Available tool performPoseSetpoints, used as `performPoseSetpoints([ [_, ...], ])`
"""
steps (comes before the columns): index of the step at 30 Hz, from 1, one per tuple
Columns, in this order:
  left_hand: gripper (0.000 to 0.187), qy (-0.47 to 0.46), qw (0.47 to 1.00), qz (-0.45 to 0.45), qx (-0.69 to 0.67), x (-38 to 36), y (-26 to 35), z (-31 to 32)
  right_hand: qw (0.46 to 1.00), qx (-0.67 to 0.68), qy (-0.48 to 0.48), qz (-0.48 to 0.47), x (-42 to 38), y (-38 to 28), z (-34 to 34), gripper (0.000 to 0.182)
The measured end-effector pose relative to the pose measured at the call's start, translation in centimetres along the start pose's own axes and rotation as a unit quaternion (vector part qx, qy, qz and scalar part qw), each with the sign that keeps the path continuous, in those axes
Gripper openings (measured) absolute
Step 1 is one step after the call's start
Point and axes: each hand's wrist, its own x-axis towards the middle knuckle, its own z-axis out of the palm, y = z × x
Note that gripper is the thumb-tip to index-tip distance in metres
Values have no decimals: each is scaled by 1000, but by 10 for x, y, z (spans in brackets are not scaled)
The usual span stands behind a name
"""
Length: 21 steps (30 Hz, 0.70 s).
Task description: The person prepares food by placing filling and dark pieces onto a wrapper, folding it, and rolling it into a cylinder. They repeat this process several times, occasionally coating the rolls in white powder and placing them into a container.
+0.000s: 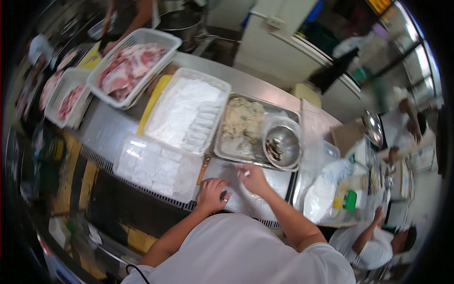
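My left hand (213, 194) rests on the steel table's front part, beside an orange-brown strip (204, 169); a dark object shows near its fingers, and whether it is gripped is unclear. My right hand (253, 179) is closed over the steel surface, with a small white bit at its fingers. Beyond it lies a metal tray (227, 152) with a pale, green-flecked mixture (243, 118) and a steel bowl (289, 146) holding dark pieces. To the left are a tub of white powder (177, 106) with white rolls in it and a clear container (156, 170) of whitish pieces.
White baskets of raw meat (132, 68) (71, 102) stand at the back left. Clear plastic containers, a white bag (319, 199) and a green item (350, 200) lie on the right. Other people work at the far left and right.
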Motion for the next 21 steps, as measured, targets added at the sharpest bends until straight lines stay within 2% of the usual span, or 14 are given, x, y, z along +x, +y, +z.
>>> performPoseSetpoints([
  [2,52,22,1000,18,-9,-3,-2,6,993,27,-12,114,-57,26,13,31],
  [4,52,30,999,31,-13,-3,-4,8,991,18,19,133,-102,23,17,31],
  [6,50,20,999,36,-9,-5,-6,9,983,72,60,160,-134,34,30,33],
  [14,49,-2,996,69,-54,-10,-8,21,973,72,147,161,-196,23,39,37],
  [17,49,-23,990,102,-93,-10,26,21,971,65,169,158,-211,28,37,40],
  [21,49,-26,983,133,-124,-20,71,29,965,83,193,159,-233,16,18,36],
])
